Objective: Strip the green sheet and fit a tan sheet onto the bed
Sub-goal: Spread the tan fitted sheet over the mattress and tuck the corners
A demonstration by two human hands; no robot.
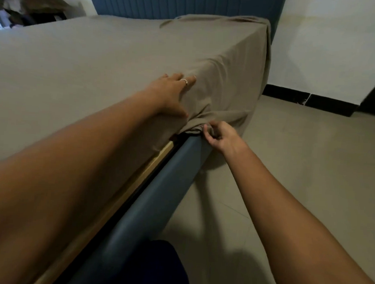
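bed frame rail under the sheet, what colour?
Blue-grey, plain. The rail shows best in the head view, running below the tan sheet.

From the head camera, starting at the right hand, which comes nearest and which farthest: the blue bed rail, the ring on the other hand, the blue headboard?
1. Blue bed rail: just below the right hand, which pinches the tan sheet.
2. Ring: on the left hand, flat on the mattress top.
3. Blue headboard: far end of the bed.

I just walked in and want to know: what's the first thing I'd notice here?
Two long bare arms reach over a bed covered by a tan sheet. The left hand presses flat near the bed's edge, while the right hand pinches bunched sheet against the blue bed frame.
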